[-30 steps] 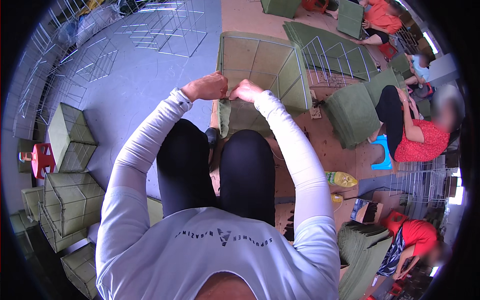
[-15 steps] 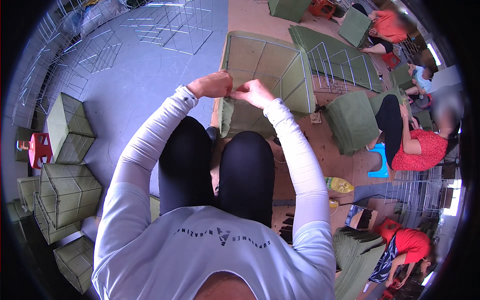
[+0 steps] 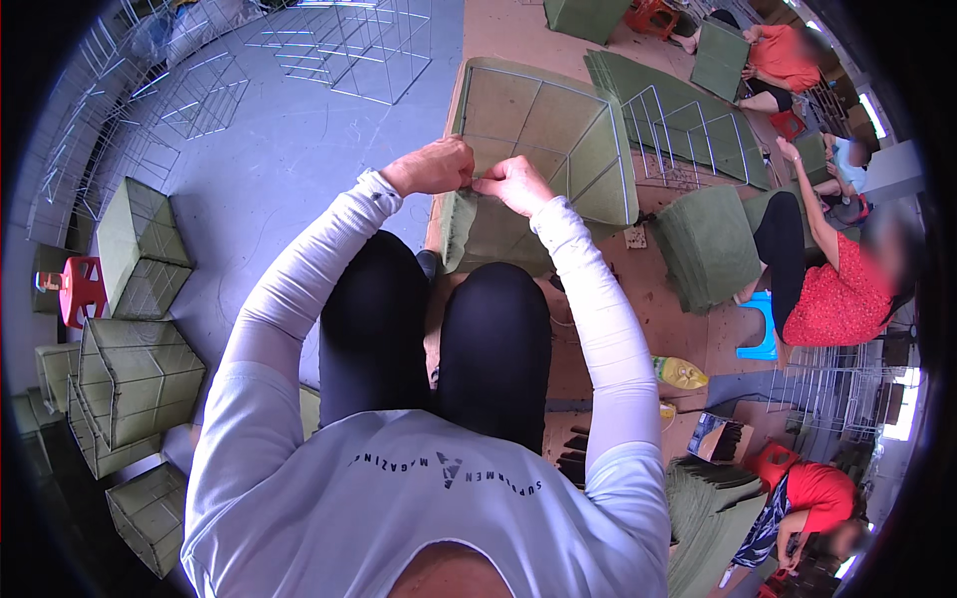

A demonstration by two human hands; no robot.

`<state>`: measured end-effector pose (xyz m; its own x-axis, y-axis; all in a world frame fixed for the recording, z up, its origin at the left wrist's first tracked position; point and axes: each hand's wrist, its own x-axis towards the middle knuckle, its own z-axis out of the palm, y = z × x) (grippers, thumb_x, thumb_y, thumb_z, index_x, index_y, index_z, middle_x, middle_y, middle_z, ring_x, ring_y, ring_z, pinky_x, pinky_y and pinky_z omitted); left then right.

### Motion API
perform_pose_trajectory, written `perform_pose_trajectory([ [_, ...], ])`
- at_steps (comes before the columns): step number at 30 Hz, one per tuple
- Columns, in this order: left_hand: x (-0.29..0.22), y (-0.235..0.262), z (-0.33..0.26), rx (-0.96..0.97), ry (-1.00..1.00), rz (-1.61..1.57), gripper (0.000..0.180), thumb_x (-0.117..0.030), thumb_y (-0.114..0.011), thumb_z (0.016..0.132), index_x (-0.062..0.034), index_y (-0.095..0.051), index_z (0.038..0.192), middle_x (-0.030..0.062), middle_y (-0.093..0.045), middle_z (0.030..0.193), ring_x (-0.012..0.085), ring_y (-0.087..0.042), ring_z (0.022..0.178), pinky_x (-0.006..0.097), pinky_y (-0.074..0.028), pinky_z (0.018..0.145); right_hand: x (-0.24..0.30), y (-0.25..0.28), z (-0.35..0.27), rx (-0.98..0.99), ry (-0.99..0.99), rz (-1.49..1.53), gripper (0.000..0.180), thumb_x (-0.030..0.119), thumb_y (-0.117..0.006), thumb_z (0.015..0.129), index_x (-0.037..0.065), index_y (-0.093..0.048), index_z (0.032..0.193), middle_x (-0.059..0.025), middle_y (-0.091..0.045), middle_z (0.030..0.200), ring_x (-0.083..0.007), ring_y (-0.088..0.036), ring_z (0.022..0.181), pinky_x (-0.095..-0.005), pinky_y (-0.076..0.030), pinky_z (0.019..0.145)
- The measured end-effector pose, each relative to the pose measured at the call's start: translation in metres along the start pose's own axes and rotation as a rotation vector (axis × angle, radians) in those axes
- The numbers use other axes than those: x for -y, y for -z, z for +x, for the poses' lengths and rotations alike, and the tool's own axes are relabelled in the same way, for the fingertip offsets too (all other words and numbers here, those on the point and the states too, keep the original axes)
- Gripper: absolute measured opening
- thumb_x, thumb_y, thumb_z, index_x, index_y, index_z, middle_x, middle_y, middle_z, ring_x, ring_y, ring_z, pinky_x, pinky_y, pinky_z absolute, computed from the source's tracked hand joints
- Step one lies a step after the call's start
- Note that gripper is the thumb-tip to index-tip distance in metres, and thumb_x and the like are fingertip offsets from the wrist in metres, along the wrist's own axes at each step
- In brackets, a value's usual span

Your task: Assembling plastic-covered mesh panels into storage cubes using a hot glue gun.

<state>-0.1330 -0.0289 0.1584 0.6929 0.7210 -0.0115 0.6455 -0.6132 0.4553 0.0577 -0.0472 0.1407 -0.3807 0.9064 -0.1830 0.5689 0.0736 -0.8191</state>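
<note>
Between my knees and the floor board stands an open box point(image 3: 588, 171) of green felt-like fabric over a thin metal wire frame. My left hand point(image 3: 436, 166) is closed in a fist at the box's near left corner, knuckles up. Beside it my right hand point(image 3: 516, 185) is closed in a pinch, thumb and forefinger together at the near rim. The fingertips of both hands almost meet there. Whatever lies between them is too small or hidden to make out. Below the hands a loose fabric flap point(image 3: 458, 231) hangs with a ragged edge.
To the right lie green fabric sheets point(image 3: 703, 244), a bare wire frame point(image 3: 688, 130) and a yellow bag point(image 3: 680, 372). Finished-looking green boxes point(image 3: 143, 249) and a red stool point(image 3: 82, 291) stand left. Wire frames point(image 3: 344, 50) lie far left. Several people sit working on the right.
My hands stay pinched at the same corner, shifted only slightly. The fabric flap below them shows a little wider. A person in a red patterned top on the right has raised an arm.
</note>
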Motion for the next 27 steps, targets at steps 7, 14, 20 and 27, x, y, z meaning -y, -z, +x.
perform_pose_trajectory([
  [7,0.007,0.001,0.0,0.021,-0.002,-0.06,0.013,-0.014,-0.062,0.08,-0.0021,-0.066,0.082,0.0135,-0.063,0.088,0.0295,-0.055,0.099,0.038,-0.044,0.089,-0.012,-0.011,0.011,-0.109,-0.005,0.019,0.023,0.02,-0.071,0.079,-0.002,-0.072,0.086,-0.0091,-0.068,0.072,-0.0145,-0.06,0.069,-0.0301,-0.047,0.07],
  [14,0.002,0.003,0.001,0.068,0.033,-0.101,0.014,-0.013,-0.061,0.08,0.0002,-0.066,0.08,0.0161,-0.064,0.084,0.0315,-0.06,0.089,0.04,-0.047,0.082,-0.012,-0.011,0.009,-0.116,-0.012,-0.078,0.026,0.021,-0.071,0.078,-0.003,-0.071,0.088,-0.0124,-0.067,0.073,-0.0163,-0.061,0.07,-0.0322,-0.048,0.07],
  [20,0.002,-0.001,-0.003,-0.034,-0.012,-0.045,0.016,-0.014,-0.062,0.078,0.0012,-0.066,0.08,0.0172,-0.064,0.084,0.0325,-0.06,0.088,0.04,-0.047,0.081,-0.006,-0.01,0.01,-0.083,-0.038,-0.087,0.026,0.02,-0.071,0.077,-0.003,-0.071,0.089,-0.0126,-0.068,0.076,-0.0168,-0.062,0.073,-0.0322,-0.047,0.072],
  [27,-0.003,-0.003,-0.002,-0.009,0.005,0.0,0.016,-0.014,-0.061,0.077,0.0004,-0.067,0.08,0.0181,-0.064,0.087,0.0327,-0.058,0.094,0.04,-0.046,0.085,-0.006,-0.005,0.013,0.022,-0.132,-0.016,0.025,0.02,-0.073,0.075,-0.002,-0.072,0.087,-0.0094,-0.067,0.077,-0.0163,-0.059,0.075,-0.032,-0.046,0.074],
])
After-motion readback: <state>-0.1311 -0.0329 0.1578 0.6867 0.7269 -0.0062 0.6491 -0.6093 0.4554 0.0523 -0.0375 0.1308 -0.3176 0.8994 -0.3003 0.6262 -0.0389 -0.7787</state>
